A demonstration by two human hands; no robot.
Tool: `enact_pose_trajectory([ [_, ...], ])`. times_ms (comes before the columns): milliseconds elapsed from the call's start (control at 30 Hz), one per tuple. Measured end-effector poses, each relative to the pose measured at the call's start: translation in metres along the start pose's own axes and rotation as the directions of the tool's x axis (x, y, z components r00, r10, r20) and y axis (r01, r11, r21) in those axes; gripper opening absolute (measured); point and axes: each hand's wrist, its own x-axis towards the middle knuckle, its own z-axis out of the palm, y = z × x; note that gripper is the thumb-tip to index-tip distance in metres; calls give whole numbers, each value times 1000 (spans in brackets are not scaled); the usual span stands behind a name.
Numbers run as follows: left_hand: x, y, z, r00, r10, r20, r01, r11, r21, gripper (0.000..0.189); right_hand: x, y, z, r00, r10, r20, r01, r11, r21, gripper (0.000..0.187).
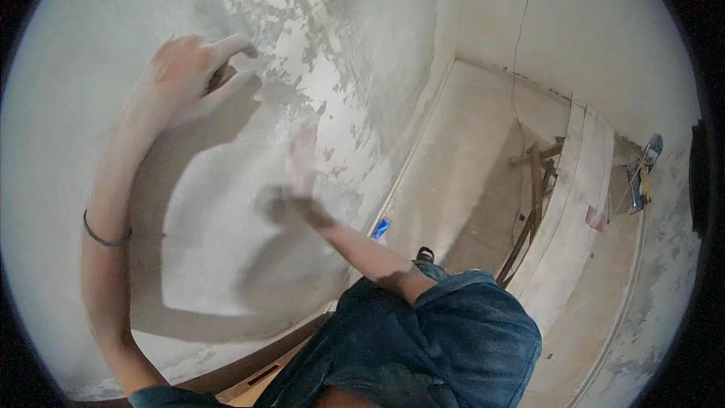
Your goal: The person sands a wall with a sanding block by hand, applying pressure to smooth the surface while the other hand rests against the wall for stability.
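Observation:
Before me stands a plastered wall (209, 255) with rough grey and white patches (323, 79). My left hand (184, 76), coated with pale dust, is raised close to the wall at the left. Its thumb and forefinger are bent and apart; the other fingers are mostly hidden, and I see no thing clearly held. Lower and to the right, my right hand (303, 158) is strongly blurred against the wall, beside the patchy area. A dark blurred shape (274, 204) shows beside its wrist. Whether that hand holds anything cannot be made out.
A pale plank (566, 204) runs along the right over a dark frame (535, 187), with a pinkish flat piece (595, 219) on it. A blue packet (381, 228) lies at the wall's foot. Blue and yellow items (640, 187) lie far right. A thin cable (516, 56) hangs down.

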Motion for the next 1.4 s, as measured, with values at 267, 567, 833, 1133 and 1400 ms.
enact_pose_trajectory([
  [267,-9,18,42,988,105,111,-115,990,82,23,42,129,-45,983,185,20,-186,981,49,48],
  [567,-16,33,78,939,128,318,-156,986,65,20,-9,76,1,945,-143,296,153,988,-10,47],
  [833,0,36,78,920,63,387,-49,998,-47,20,50,173,-39,941,335,41,-336,941,32,46],
  [1133,6,40,73,934,116,339,-97,993,-74,19,60,163,-19,982,179,59,-181,983,28,45],
  [1400,4,34,76,922,83,377,-55,995,-85,18,42,171,-27,944,330,-22,-330,938,-108,44],
])
